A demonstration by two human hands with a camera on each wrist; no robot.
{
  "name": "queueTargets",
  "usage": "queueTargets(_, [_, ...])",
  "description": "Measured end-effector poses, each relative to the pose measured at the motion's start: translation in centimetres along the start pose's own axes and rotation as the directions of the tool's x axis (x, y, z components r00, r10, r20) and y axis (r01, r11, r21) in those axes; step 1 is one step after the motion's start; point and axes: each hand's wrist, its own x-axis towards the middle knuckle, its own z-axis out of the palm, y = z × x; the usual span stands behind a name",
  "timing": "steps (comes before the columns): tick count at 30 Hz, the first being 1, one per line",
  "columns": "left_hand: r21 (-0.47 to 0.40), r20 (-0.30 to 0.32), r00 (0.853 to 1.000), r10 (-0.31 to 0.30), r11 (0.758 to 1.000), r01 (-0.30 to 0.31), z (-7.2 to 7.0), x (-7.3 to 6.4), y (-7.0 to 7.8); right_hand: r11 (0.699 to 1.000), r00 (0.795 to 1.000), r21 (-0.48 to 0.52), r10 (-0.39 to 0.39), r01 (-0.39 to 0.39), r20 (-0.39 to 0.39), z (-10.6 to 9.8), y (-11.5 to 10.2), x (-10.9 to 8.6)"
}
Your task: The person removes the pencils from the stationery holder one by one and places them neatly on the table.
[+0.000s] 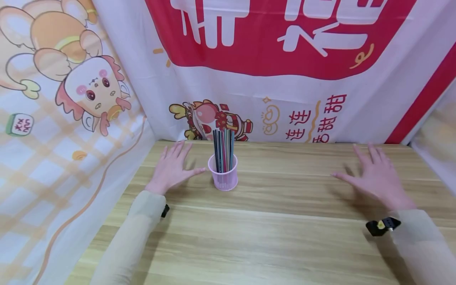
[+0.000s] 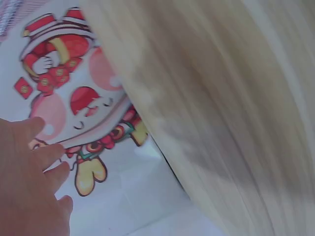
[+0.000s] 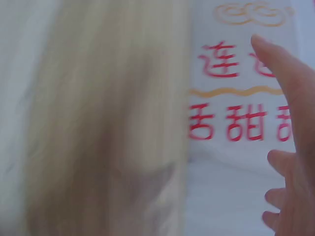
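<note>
Clock set with 12 at the table's far edge. Pink cup point(image 1: 226, 181) stands upright on the wooden table point(image 1: 263, 241), about 11 o'clock from the middle, close to the back cloth point(image 1: 285, 91). Bundle of slim sticks point(image 1: 223, 147) in it, mostly dark, some coloured; pens or pencils, can't tell from here.

Left hand point(image 1: 171, 168) at the cup's 9 to 10 o'clock: fingers spread, holding nothing, thumb tip just beside the rim. Right hand point(image 1: 379, 180) well off at the cup's 3 o'clock, also spread, holding nothing. Both look raised over the wood, judging by shadows.

Handling guess: cup light, thin-walled, fairly stiff, might flex if squeezed. Sticks poke well above the rim, so likely top-heavy; a knock up high could tip it. Best hold: round the wall, 9 and 3 o'clock, below the rim. Sticks: stiff, smooth, apt to slide; pinch upper ends.
</note>
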Motion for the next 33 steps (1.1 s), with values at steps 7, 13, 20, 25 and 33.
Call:
queueTargets(7, [-0.391, 0.021, 0.998, -0.061, 0.918, 0.064, -0.8, -0.1, 2.2, 0.981, 0.996, 0.173, 0.089, -0.084, -0.025, -2.9, -2.6, 0.5])
queueTargets(13, [-0.778, 0.025, 0.996, -0.088, 0.624, 0.075, -0.6, -0.2, 4.4, 0.920, 0.982, 0.349, 0.188, -0.176, -0.001, -5.1, -5.6, 0.8])
queueTargets(20, [-0.888, 0.027, 0.999, -0.043, 0.458, 0.044, 1.6, 0.4, 6.3, 0.816, 0.981, 0.546, 0.174, -0.189, 0.080, -5.0, -9.0, 1.9])
queueTargets(25, [-0.922, 0.022, 0.996, -0.087, 0.382, 0.054, 2.5, 0.3, 7.3, 0.787, 0.994, 0.608, 0.091, -0.109, 0.060, -3.5, -11.2, 2.7])
queueTargets(33, [-0.938, 0.018, 0.991, -0.136, 0.342, 0.064, 3.0, 0.4, 7.9, 0.723, 0.999, 0.690, 0.037, -0.042, 0.022, -2.2, -14.6, 4.0])
